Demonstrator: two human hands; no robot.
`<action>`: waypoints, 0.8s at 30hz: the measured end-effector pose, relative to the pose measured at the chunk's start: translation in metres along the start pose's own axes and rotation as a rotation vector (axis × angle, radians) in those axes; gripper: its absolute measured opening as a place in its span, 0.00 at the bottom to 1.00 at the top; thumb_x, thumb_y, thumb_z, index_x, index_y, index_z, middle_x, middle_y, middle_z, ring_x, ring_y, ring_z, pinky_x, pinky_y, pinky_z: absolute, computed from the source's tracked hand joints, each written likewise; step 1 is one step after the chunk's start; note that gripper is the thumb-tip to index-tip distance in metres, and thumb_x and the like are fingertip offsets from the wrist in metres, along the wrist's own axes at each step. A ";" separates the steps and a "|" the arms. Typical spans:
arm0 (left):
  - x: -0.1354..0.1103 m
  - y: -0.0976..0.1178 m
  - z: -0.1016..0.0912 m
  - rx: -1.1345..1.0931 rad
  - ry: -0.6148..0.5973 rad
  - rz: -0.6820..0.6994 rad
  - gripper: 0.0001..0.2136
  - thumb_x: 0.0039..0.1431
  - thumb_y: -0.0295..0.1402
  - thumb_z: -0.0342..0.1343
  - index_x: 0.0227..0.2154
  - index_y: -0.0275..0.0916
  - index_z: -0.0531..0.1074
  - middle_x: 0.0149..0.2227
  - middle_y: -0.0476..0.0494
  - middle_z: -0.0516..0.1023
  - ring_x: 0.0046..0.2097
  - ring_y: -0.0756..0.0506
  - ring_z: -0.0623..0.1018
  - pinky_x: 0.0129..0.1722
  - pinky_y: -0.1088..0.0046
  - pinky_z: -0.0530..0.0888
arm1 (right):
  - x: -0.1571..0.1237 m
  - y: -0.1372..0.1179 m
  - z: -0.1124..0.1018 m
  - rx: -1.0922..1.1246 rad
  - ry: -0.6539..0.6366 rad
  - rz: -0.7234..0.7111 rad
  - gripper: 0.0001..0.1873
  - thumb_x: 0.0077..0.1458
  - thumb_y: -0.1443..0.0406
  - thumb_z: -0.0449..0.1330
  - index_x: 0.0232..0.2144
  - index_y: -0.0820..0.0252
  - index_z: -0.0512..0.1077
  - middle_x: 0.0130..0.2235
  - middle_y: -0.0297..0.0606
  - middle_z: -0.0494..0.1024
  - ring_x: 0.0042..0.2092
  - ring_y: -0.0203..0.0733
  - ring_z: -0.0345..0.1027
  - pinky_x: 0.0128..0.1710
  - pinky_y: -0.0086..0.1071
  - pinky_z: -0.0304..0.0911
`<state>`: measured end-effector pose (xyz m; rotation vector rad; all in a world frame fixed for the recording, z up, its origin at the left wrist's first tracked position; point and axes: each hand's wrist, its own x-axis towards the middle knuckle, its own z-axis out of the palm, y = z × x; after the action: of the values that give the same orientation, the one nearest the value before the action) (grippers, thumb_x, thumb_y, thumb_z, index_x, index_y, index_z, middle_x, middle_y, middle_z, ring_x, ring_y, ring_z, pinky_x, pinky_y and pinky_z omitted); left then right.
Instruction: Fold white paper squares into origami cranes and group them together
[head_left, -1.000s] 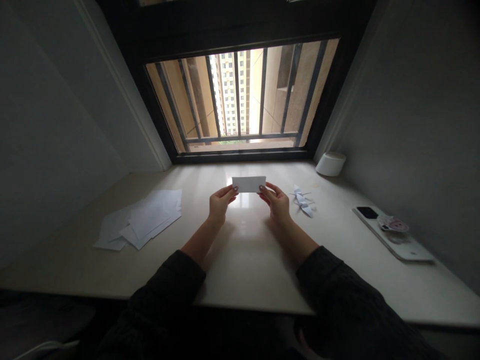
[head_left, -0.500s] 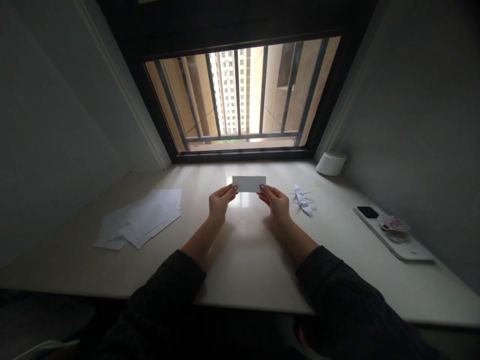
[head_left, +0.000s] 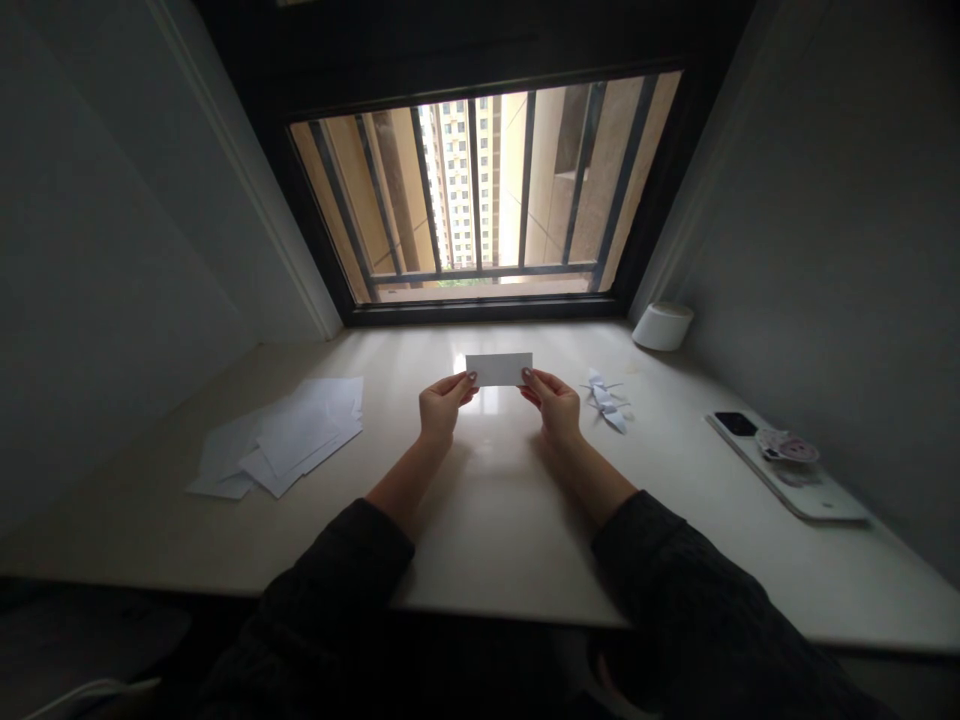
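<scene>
1. The left hand (head_left: pixel 442 407) and the right hand (head_left: pixel 556 405) are apart, one on each side of the centre of the frame. Each is clamped on one short end of a strip of white paper (head_left: pixel 499 369), pinching it between thumb and fingers.
2. The strip is held up, level and lengthwise across the hands' gap, just above the middle of the worktop (head_left: pixel 495 530) as seen from the head camera. It looks flat, and no crease shows on the side facing the camera; any fine fold is too small to tell.
3. Right of centre, just beyond the right hand, a finished-looking paper crane (head_left: pixel 606 403) lies on the worktop with its wings and pointed ends formed. It is the only folded figure in view.
4. Left of the hands, loose white sheets (head_left: pixel 294 437) lie overlapping in a rough spread, and none of them appears folded. So one figure is made, while the strip and these sheets remain unfolded as far as the picture shows.
5. At the right edge of the worktop, a phone (head_left: pixel 787 468) lies with its dark camera module up and a round printed grip on its back. A round white container (head_left: pixel 662 327) stands in the far right corner, well apart from the hands.
6. A barred window (head_left: pixel 484 190) fills the upper centre of the frame, behind the worktop.
</scene>
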<state>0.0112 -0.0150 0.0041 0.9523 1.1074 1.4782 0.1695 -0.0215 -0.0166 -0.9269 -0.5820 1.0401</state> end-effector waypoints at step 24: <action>-0.005 -0.012 0.003 0.251 -0.009 0.191 0.12 0.46 0.41 0.62 0.25 0.37 0.72 0.25 0.45 0.77 0.27 0.48 0.76 0.25 0.75 0.68 | -0.014 -0.004 0.009 -0.129 -0.323 0.262 0.17 0.37 0.56 0.70 0.29 0.58 0.75 0.34 0.40 0.80 0.35 0.41 0.74 0.30 0.29 0.69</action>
<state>0.0176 -0.0192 -0.0067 1.2672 1.2428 1.5071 0.1589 -0.0316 -0.0084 -0.9717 -0.8186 1.4161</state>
